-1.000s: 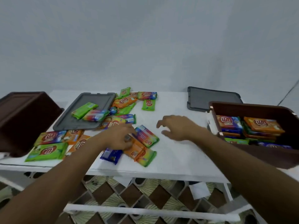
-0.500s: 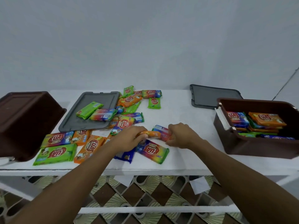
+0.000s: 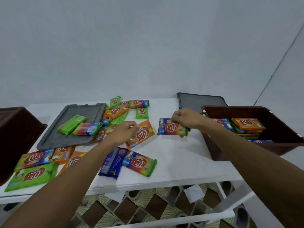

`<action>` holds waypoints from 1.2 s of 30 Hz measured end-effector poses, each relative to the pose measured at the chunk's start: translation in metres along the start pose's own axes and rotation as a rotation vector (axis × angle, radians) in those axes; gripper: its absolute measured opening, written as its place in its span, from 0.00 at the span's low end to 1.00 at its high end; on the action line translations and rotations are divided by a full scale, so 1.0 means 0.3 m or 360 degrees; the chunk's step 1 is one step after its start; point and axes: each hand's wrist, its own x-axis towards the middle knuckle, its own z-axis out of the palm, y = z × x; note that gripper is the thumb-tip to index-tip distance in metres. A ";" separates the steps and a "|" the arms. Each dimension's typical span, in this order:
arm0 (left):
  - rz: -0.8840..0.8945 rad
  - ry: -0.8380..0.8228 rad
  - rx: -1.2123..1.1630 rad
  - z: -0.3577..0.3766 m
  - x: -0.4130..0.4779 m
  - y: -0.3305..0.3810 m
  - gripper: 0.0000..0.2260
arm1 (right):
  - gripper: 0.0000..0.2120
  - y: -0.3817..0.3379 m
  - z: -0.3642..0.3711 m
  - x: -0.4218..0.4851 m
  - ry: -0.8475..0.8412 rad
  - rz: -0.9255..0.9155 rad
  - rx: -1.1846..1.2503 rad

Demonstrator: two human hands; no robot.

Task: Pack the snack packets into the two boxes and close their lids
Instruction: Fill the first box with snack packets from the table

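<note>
My left hand (image 3: 123, 133) grips an orange snack packet (image 3: 144, 131) lifted above the white table (image 3: 181, 162). My right hand (image 3: 185, 118) pinches a blue and rainbow packet (image 3: 171, 128) by its top edge, just left of the right brown box (image 3: 279, 143), which holds several packets. Many more packets lie loose at the table's left and middle, among them a blue one (image 3: 113, 162) and a rainbow one (image 3: 139, 163) near the front edge. The left brown box (image 3: 16, 137) stands at the far left; its inside is hidden.
A grey lid (image 3: 65, 140) lies left of centre with two packets on it. A second grey lid (image 3: 200, 102) lies behind the right box. The wall rises close behind the table. Below the front edge are white rails and a patterned floor.
Both hands have lifted a packet each and moved apart; the right hand has carried its packet to the right, toward the right box. The view has shifted slightly.
</note>
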 end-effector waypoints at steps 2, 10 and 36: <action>-0.0024 -0.0028 -0.0121 0.022 0.020 0.072 0.11 | 0.14 0.000 -0.081 -0.052 0.0036 -0.0019 0.0055; 0.0283 -0.0086 -0.0083 0.219 0.141 0.462 0.08 | 0.09 0.318 -0.440 -0.228 0.0321 0.0008 -0.0008; 0.0356 -0.1094 0.1335 0.858 0.351 0.741 0.17 | 0.17 0.903 -0.579 -0.192 -0.0651 -0.0190 -0.0914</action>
